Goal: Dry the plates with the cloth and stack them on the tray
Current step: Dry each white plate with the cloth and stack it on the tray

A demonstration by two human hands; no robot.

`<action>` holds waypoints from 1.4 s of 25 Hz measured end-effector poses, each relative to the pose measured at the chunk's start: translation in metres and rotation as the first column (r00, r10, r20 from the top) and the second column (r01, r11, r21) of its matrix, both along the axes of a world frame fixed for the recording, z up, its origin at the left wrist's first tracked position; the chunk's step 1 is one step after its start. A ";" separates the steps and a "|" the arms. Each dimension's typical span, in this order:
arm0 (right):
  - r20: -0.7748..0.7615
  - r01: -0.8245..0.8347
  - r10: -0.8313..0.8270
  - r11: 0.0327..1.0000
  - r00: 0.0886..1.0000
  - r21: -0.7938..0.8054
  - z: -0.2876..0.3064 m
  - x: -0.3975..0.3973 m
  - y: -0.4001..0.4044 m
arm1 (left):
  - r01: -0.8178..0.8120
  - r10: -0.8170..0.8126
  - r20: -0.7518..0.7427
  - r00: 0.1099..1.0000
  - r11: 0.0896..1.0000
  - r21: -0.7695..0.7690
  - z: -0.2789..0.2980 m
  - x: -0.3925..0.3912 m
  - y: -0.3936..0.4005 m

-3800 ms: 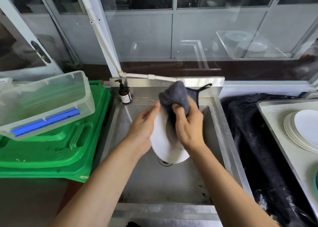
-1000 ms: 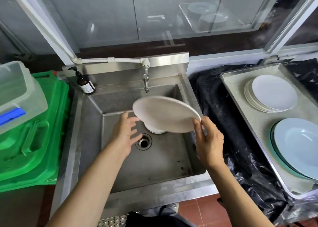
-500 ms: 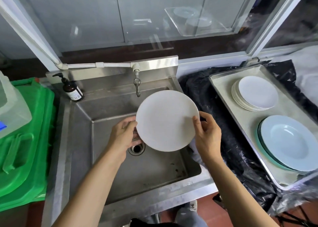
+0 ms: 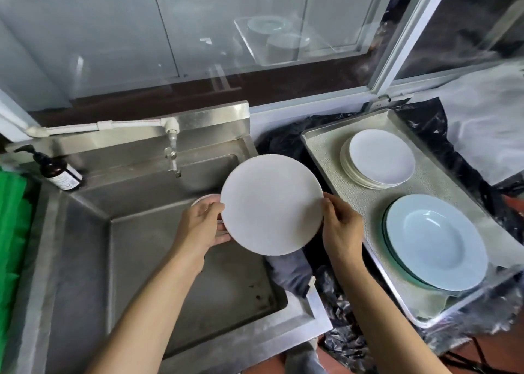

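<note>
Left hand (image 4: 202, 223) and right hand (image 4: 341, 226) gripping opposite edges of round white plate (image 4: 270, 203), above steel sink's (image 4: 85, 260) right rim, metal tray (image 4: 320, 147) at right

cloth (image 4: 292, 271) partly behind plate (image 4: 271, 203), green bin (image 4: 12, 232) cropped

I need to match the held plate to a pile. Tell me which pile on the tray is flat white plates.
The far pile on the tray: small flat white plates like the held plate. The near pile is larger, pale blue, deep-welled plates.
</note>
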State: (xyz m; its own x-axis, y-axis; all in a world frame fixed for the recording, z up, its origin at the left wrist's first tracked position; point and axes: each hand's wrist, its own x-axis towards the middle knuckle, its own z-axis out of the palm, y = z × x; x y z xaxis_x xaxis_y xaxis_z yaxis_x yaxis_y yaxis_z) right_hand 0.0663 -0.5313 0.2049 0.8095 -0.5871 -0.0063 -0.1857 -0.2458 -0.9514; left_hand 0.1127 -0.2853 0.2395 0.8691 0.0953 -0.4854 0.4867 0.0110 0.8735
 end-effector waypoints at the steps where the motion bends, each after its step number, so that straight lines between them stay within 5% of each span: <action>1: -0.003 0.015 -0.015 1.000 1.000 0.008 -0.002 0.003 -0.016 | 0.005 -0.005 -0.007 1.000 1.000 0.004 -0.002 0.003 -0.016; 19: -0.140 0.184 -0.168 0.977 0.976 0.106 -0.055 0.094 -0.310 | 0.147 -0.142 -0.133 0.981 0.989 0.027 -0.052 0.108 -0.316; 35: -0.217 0.199 -0.199 0.980 0.956 -0.020 -0.080 0.151 -0.345 | 0.240 -0.233 -0.067 0.970 0.961 0.138 -0.090 0.167 -0.383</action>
State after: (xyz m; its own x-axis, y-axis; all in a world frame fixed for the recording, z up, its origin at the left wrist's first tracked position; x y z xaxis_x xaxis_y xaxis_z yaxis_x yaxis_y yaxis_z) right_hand 0.2170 -0.8758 0.1250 0.6554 -0.7359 -0.1698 -0.4322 -0.1811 -0.8834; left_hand 0.2795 -0.6680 0.1499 0.8503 -0.0381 -0.5249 0.5031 -0.2337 0.8320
